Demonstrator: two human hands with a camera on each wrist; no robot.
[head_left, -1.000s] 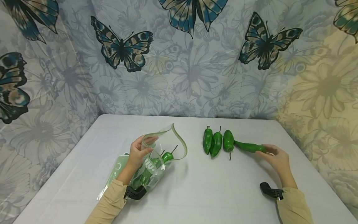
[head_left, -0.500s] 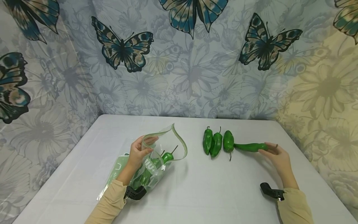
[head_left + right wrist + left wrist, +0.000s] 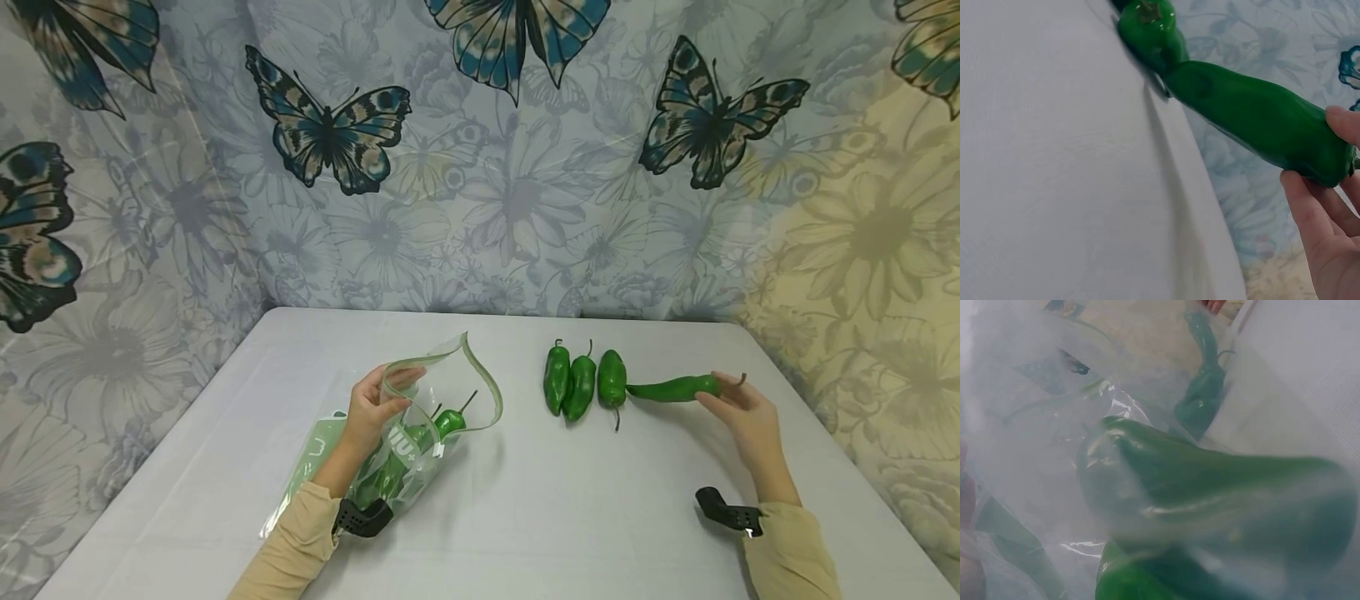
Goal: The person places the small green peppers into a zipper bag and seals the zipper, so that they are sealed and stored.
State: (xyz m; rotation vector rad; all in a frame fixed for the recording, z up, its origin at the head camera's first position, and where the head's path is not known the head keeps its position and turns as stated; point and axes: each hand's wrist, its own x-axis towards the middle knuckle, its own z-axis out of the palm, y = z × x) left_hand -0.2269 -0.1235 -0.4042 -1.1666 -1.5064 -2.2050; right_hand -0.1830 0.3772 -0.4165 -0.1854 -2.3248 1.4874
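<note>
My left hand [image 3: 371, 410] grips the rim of a clear plastic zip bag [image 3: 497, 392] with a green edge, its mouth gaping. Green peppers [image 3: 450, 422] lie inside the bag; the left wrist view shows one pepper [image 3: 1229, 494] blurred through the plastic. My right hand [image 3: 752, 419] pinches a long green pepper [image 3: 671, 389] by its stem end between thumb and fingers. In the right wrist view this pepper [image 3: 1260, 115] slants up from the table, its narrow tip close to another pepper [image 3: 1150, 31]; whether they touch is unclear.
To the right of the bag, three green peppers [image 3: 580, 387] lie side by side on the white table [image 3: 555, 508]. A flat green-printed package [image 3: 321, 440] lies beneath my left forearm. Patterned butterfly cloth [image 3: 517, 192] hangs behind the table.
My right hand has raised the stem end of the long pepper slightly and shifted a little right, with the stem now showing past the fingers. My left hand and the bag stay put.
</note>
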